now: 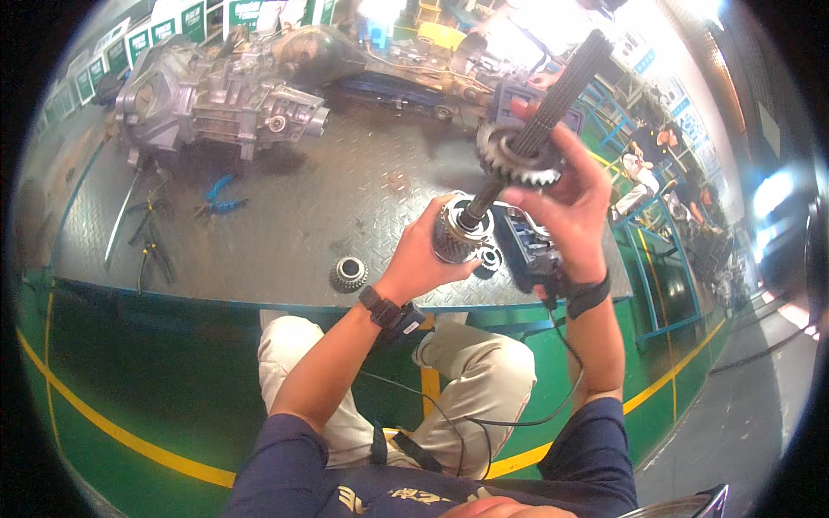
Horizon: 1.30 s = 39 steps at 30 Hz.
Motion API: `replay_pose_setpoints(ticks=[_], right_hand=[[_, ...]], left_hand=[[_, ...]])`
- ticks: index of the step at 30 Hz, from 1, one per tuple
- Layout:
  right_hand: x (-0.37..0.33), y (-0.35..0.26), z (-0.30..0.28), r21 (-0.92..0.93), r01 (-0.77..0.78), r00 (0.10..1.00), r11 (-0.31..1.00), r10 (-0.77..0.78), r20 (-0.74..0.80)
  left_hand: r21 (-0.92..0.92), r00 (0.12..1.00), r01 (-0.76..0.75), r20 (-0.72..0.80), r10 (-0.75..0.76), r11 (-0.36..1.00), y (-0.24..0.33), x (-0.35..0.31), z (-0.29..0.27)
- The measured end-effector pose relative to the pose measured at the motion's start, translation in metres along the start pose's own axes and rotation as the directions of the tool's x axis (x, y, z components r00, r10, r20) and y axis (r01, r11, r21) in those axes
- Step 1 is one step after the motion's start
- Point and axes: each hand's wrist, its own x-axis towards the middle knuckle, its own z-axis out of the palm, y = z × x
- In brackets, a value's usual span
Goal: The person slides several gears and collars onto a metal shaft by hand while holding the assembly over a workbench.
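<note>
A long splined gear shaft (566, 91) slants up and to the right over the table's front edge. My left hand (419, 263) is wrapped round the gear assembly (458, 231) at its lower end. Higher up, a toothed gear (518, 160) sits around the shaft. My right hand (574, 203) grips that gear, thumb on the near side and fingers behind, partly hidden. Close to my left hand, a small gear (350, 273) rests on the table. Another small gear (490, 258) shows just past the held assembly.
A metal gearbox housing (216, 108) stands at the back left of the steel table (345, 190). Blue-handled pliers (223, 205) and a thin metal rod (123, 216) lie before it. A dark tool case (518, 246) is beside my right hand. People (639, 173) are at the far right.
</note>
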Motion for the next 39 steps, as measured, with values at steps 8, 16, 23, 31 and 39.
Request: replay_pose_setpoints(ticks=[8, 16, 23, 31, 39], right_hand=[[-0.049, 0.061, 0.021, -0.003, -0.07, 0.996, 0.998, 0.07, 0.056], [-0.061, 0.082, 0.025, -0.172, -0.005, 1.0, 0.985, 0.006, 0.001], [-0.064, 0.091, 0.024, -0.163, 0.036, 0.999, 0.986, -0.038, -0.009], [-0.068, 0.09, 0.023, -0.221, 0.039, 0.999, 0.974, -0.042, -0.01], [-0.028, 0.062, 0.016, 0.116, 0.101, 0.983, 0.988, -0.081, -0.164]], left_hand=[[-0.03, 0.998, -0.013, -0.056, 0.011, 0.999, -0.001, -0.003, -0.007], [-0.046, 0.998, -0.026, -0.056, 0.023, 0.999, -0.01, 0.001, -0.012], [-0.059, 0.996, -0.038, -0.078, 0.034, 0.998, -0.012, 0.001, -0.007], [-0.056, 0.997, -0.043, -0.073, 0.039, 0.997, -0.011, 0.002, -0.008], [-0.01, 0.997, -0.044, -0.059, 0.043, 0.999, -0.014, -0.001, -0.007]])
